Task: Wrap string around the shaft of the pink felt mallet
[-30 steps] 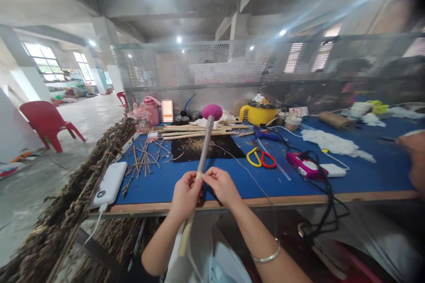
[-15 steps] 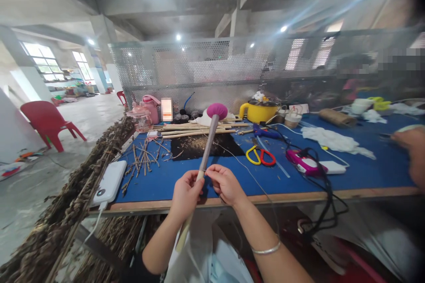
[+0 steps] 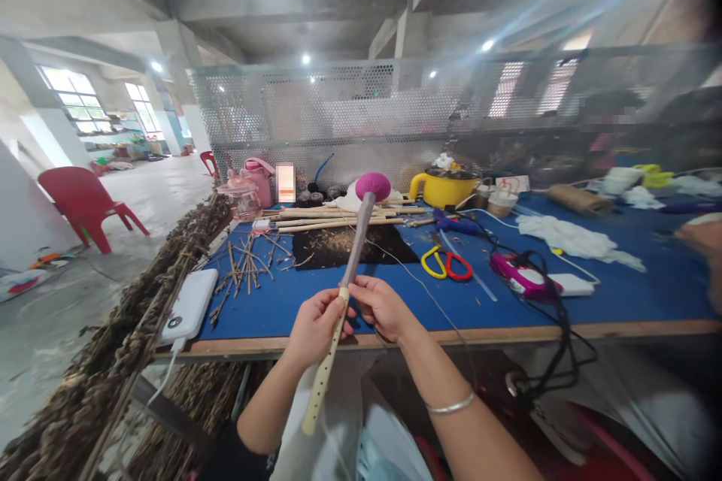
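Note:
A long pale stick point(image 3: 327, 373) with a row of small dark holes slants up and away from my lap. Its upper part is wrapped in a grey-mauve sleeve point(image 3: 357, 240) and ends in a round magenta head point(image 3: 373, 186). My left hand point(image 3: 317, 327) is closed round the pale part, just under the sleeve's lower edge. My right hand point(image 3: 380, 308) is pinched at that edge, fingertips against the stick. Whether it also grips a thin thread cannot be made out. Beyond my hands, a black mat point(image 3: 389, 246) carries crumbs of plant matter.
Scissors point(image 3: 458, 267) with yellow and red handles, a yellow pot point(image 3: 448, 190), a magenta device point(image 3: 517, 276) with black cables, and a white power bank point(image 3: 189, 308) lie about the blue table point(image 3: 395, 312). Twigs point(image 3: 248, 263) are at left. A person's hand point(image 3: 702, 240) shows at right.
The stick has turned in my left hand, so its row of holes now shows. My right fingers have moved slightly lower along it. The whole view has shifted a little.

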### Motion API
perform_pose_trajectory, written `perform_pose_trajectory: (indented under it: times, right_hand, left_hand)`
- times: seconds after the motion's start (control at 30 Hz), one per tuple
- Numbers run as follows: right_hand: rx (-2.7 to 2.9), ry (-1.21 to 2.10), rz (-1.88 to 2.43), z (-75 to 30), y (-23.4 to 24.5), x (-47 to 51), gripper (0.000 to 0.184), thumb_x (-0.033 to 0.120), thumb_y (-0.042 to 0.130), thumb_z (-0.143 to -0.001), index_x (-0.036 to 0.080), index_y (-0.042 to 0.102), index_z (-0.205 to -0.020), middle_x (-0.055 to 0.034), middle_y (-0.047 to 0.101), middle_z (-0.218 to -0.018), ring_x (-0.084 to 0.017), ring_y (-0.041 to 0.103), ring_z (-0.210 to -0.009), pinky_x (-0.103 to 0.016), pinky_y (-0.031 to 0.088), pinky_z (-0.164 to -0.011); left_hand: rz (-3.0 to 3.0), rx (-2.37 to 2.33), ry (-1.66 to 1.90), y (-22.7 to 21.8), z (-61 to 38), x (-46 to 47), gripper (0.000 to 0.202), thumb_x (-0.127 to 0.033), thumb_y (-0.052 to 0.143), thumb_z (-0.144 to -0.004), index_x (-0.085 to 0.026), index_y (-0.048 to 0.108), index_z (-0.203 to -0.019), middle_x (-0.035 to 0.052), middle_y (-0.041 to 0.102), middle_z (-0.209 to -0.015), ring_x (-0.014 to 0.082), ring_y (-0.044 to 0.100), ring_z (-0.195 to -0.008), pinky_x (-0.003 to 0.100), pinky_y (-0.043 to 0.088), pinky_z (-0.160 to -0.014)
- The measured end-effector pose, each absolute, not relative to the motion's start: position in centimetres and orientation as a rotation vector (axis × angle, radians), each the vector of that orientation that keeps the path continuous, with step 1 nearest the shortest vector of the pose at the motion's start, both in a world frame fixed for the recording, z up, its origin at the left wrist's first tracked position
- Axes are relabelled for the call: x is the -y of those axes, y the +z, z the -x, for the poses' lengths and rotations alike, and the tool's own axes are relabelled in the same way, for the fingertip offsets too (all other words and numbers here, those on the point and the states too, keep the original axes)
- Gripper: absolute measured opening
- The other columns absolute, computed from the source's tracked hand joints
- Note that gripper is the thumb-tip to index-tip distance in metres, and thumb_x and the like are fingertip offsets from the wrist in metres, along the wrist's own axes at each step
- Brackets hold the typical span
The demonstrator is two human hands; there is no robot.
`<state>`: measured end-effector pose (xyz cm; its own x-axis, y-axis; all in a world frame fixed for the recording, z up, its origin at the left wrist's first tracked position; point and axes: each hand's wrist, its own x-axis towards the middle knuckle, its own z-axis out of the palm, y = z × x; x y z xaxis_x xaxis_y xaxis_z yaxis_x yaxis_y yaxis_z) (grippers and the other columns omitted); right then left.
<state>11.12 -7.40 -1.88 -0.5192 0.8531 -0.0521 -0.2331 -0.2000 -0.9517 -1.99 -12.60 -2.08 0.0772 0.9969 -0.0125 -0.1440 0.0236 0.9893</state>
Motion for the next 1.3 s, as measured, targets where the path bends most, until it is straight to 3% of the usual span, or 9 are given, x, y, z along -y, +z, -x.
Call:
perform_pose_trajectory:
  times: [0.1,0.23,0.43,0.6,0.77,0.9,1.13,1.3]
  right_hand:
    - [1.201,1.741,0.817,-11.1,-2.0,7.4,0.030,0.037,0.068,-0.063,0.013,0.052,-0.073,0.0101,0.035,-0.038,-0.001,0.017,-0.029,-0.016,0.007,-0.030]
    - [1.173,1.707,0.867,-10.7,-2.1,7.4,0.030,0.035,0.069,-0.062,0.012,0.053,-0.074,0.0028,0.053,-0.050,-0.001,0.028,-0.031,-0.016,0.012,-0.031]
    - [1.223,1.857,0.746,-11.3,-2.1,7.2,0.033,0.035,0.069,-0.064,0.011,0.056,-0.083,0.0054,0.049,-0.049,0.000,0.021,-0.031,-0.016,0.008,-0.031]
    - [1.175,1.802,0.771,-11.6,-1.9,7.3,0.033,0.034,0.073,-0.059,0.014,0.051,-0.072,0.0098,0.039,-0.042,0.000,0.017,-0.031,-0.017,0.006,-0.030]
    - [1.212,1.722,0.825,-10.8,-1.8,7.6,0.033,0.035,0.072,-0.058,0.014,0.049,-0.070,0.0059,0.049,-0.046,0.000,0.023,-0.031,-0.017,0.010,-0.030]
    - [1.255,1.703,0.821,-10.7,-1.8,7.5,0.032,0.036,0.071,-0.061,0.013,0.051,-0.072,0.0082,0.042,-0.043,0.000,0.021,-0.031,-0.017,0.009,-0.031]
    - [1.241,1.816,0.742,-11.7,-2.2,7.2,0.031,0.035,0.069,-0.064,0.014,0.051,-0.077,0.0096,0.038,-0.043,-0.001,0.018,-0.032,-0.017,0.006,-0.031]
    - [1.223,1.718,0.776,-11.1,-2.5,7.2,0.031,0.034,0.070,-0.062,0.015,0.049,-0.075,0.0088,0.043,-0.045,-0.001,0.019,-0.031,-0.018,0.008,-0.031]
  left_hand:
    - [-1.184,-1.165,1.263,-2.5,1.5,12.1,0.039,-0.045,0.058,-0.072,-0.012,0.055,-0.094,0.0004,0.057,-0.064,0.0076,0.052,-0.048,0.018,0.042,-0.045]
    - [-1.367,-1.340,1.406,-3.2,0.8,11.6,0.033,-0.033,0.070,-0.061,-0.013,0.057,-0.084,0.0008,0.061,-0.067,0.0087,0.054,-0.057,0.018,0.042,-0.053]
    - [-1.311,-1.298,1.281,-3.0,1.1,12.0,0.031,-0.043,0.058,-0.071,-0.013,0.058,-0.079,0.0002,0.058,-0.057,0.0094,0.052,-0.044,0.019,0.038,-0.042]
    - [-1.336,-1.163,1.101,-2.1,1.7,12.2,0.039,-0.050,0.047,-0.078,-0.013,0.059,-0.081,0.0017,0.059,-0.060,0.0098,0.052,-0.045,0.020,0.041,-0.045]
    - [-1.573,-1.541,1.241,-1.9,2.0,12.2,0.033,-0.044,0.065,-0.064,-0.014,0.062,-0.076,-0.0009,0.057,-0.057,0.0088,0.048,-0.050,0.018,0.035,-0.047]
    - [-1.581,-1.596,1.229,-2.2,1.9,12.1,0.033,-0.047,0.061,-0.067,-0.015,0.060,-0.063,0.0000,0.058,-0.054,0.0095,0.049,-0.048,0.019,0.033,-0.046]
    - [-1.220,-1.129,1.033,-1.9,2.0,11.5,0.040,-0.054,0.054,-0.071,-0.015,0.054,-0.078,0.0007,0.058,-0.061,0.0082,0.051,-0.042,0.019,0.038,-0.042]
    - [-1.508,-1.442,1.108,-1.3,2.4,11.9,0.037,-0.049,0.061,-0.066,-0.015,0.059,-0.079,0.0009,0.059,-0.062,0.0103,0.050,-0.050,0.020,0.035,-0.049]
